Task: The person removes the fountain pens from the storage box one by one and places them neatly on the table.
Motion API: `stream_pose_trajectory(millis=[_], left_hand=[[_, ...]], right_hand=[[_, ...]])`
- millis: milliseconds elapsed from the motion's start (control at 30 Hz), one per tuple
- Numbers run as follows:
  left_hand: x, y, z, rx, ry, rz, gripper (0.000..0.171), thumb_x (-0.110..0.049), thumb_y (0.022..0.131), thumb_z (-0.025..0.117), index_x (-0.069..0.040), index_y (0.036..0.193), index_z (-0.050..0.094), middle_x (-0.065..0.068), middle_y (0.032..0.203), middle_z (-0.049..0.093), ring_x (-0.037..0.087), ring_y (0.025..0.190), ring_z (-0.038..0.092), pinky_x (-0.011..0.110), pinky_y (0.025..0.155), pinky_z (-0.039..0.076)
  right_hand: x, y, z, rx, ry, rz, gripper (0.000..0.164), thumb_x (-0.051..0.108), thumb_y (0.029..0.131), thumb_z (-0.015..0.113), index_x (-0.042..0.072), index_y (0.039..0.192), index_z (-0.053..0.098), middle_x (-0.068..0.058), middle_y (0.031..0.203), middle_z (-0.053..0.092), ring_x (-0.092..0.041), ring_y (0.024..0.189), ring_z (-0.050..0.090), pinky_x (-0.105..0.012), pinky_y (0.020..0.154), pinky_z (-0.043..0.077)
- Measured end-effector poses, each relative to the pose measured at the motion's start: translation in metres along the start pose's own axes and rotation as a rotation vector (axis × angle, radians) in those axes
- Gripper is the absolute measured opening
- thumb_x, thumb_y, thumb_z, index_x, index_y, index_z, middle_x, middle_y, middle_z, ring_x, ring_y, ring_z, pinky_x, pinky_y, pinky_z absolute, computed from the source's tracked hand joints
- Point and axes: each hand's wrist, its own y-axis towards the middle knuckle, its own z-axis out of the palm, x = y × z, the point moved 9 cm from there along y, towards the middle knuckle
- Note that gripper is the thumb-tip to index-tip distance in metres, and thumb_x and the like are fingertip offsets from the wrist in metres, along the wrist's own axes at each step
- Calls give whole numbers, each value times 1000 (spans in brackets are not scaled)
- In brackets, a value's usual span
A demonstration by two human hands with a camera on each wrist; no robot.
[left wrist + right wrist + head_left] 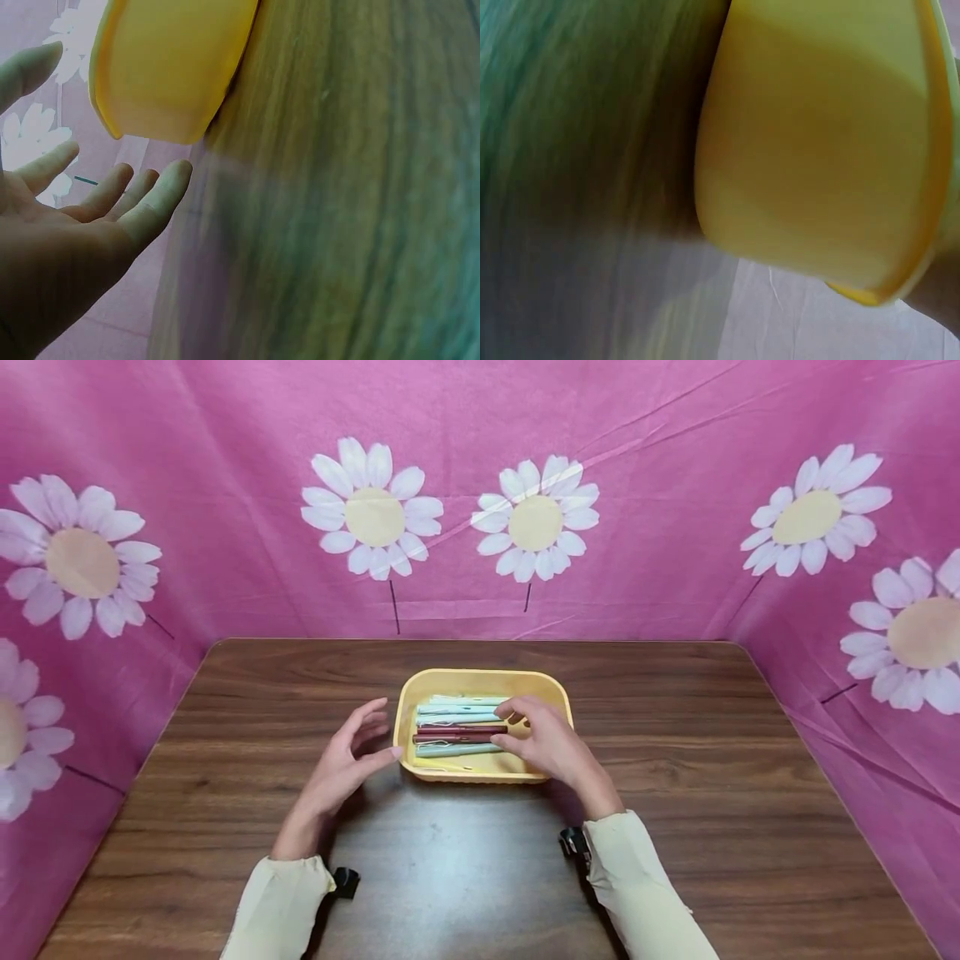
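Cream fabric sleeves [277, 902] lie nearest in the head view. Beyond, the left hand [352, 760] spreads its loosely bent fingers, its thumb tip by the left rim of a yellow, round-cornered rectangular bin [483, 683]; contact is unclear. Slim mint, maroon and grey-green pens with metal clips [457, 738] lie inside, their ends at the parted thumb and forefinger of the right hand [551, 747]; whether these touch cannot be told. From the left wrist, empty, spread fingers [161, 201] stand apart from the bin. From the right wrist, its wall hides the fingertips.
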Motion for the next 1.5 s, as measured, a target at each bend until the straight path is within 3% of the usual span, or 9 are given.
stream_pose_trajectory(millis=[233, 467, 700, 1067, 1367, 1500], left_hand=[[3, 2, 3, 6, -64, -15, 76, -6, 78, 73, -12, 143, 33, 19, 136, 42, 35, 124, 44, 51, 104, 36], [4, 3, 4, 39, -100, -15, 79, 1, 77, 70, -12, 144, 30, 18, 135, 42, 32, 125, 42, 33, 97, 46], [4, 2, 4, 50, -150, 3, 77, 6, 78, 67, -7, 143, 29, 22, 135, 43, 36, 123, 42, 21, 90, 48], [6, 4, 12, 79, -224, -12, 76, 6, 78, 65, -9, 143, 30, 24, 136, 40, 36, 122, 41, 20, 87, 49], [7, 4, 13, 86, -232, -18, 76, 6, 78, 65, -9, 143, 29, 26, 137, 39, 39, 124, 40, 20, 87, 49], [9, 4, 16, 98, -237, -25, 75, 6, 79, 64, -9, 144, 29, 25, 138, 38, 38, 125, 39, 20, 88, 49]], right_hand=[[4, 8, 17, 75, 5, -11, 29, 27, 79, 74, 13, 103, 66, -3, 98, 68, -19, 91, 61, -33, 79, 52], [6, 16, 35, 129, 29, -20, 24, 22, 78, 75, 13, 98, 67, -1, 88, 67, -11, 81, 59, -26, 74, 50], [7, 20, 46, 179, -14, -21, 22, 22, 79, 74, 15, 99, 68, 5, 86, 66, -6, 80, 58, -23, 75, 50], [4, 16, 47, 207, -110, 0, 21, 24, 79, 74, 25, 100, 73, 12, 98, 70, -7, 91, 61, -25, 82, 49], [2, 20, 53, 266, -147, 19, 25, 21, 77, 76, 24, 102, 73, 11, 102, 70, -9, 102, 60, -28, 89, 49], [-3, 20, 52, 263, -192, 52, 21, 21, 77, 75, 24, 98, 73, 12, 99, 69, -9, 99, 60, -29, 87, 49]])
